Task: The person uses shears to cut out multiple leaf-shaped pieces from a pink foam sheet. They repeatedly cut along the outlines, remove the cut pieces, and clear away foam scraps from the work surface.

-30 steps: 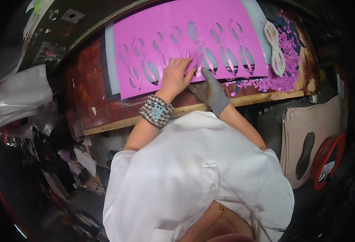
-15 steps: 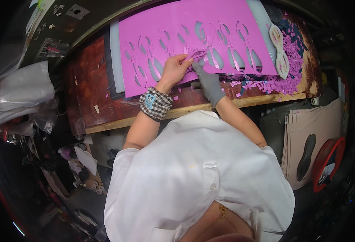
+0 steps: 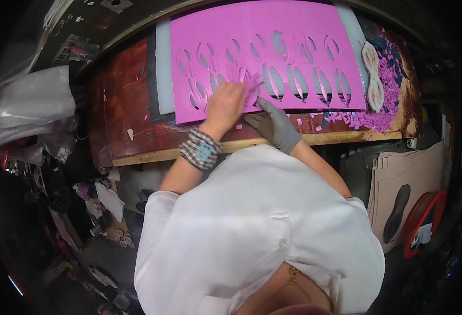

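Note:
A large pink foam sheet (image 3: 262, 21) with rows of long sole-shaped and oval cut-outs lies on the table. My left hand (image 3: 226, 107), bare and with a checkered band on its wrist, is closed on thin pink foam cut-out pieces (image 3: 252, 83). They are raised over the near rows of cut-outs and partly blurred. My right hand (image 3: 277, 126), in a grey glove, is beside it at the sheet's near edge. Its thumb and fingers are apart, and one fingertip reaches a cut-out. No piece shows in it.
A pale sole-shaped template (image 3: 372, 76) stands at the sheet's right edge, beside a heap of small pink scraps (image 3: 388, 100). A pale board (image 3: 165, 68) shows under the sheet on the dark red table (image 3: 120, 105). Clear plastic bags (image 3: 36, 100) hang at left; beige sheets (image 3: 399, 168) lean at lower right.
My right hand has drawn back from the pieces toward the near edge, and its fingers have parted. My left hand has turned over the sheet, still with the foam pieces. The whole view has shifted slightly.

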`<action>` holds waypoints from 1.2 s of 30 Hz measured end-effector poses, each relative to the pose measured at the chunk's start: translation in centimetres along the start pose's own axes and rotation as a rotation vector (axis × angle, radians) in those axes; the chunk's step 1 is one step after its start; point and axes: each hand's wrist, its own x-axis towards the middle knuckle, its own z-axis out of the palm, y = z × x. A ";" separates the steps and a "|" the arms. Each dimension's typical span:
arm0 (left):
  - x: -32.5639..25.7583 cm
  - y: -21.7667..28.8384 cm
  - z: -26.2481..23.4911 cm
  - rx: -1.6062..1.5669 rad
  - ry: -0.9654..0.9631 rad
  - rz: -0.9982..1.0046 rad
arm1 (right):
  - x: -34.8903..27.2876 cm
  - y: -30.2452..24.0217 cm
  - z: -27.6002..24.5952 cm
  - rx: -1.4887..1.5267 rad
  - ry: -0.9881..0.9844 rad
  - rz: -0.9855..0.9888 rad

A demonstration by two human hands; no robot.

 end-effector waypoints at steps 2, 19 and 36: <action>-1.4 0.8 1.1 -0.079 -0.027 -0.045 | 0.3 0.5 0.1 0.134 -0.079 -0.004; -0.9 -3.0 0.6 -0.981 -0.136 -0.842 | 2.5 0.8 2.8 -0.360 0.282 -0.030; 2.4 -6.8 -2.8 -0.713 0.148 -0.954 | 3.0 1.2 2.1 -0.348 0.415 -0.127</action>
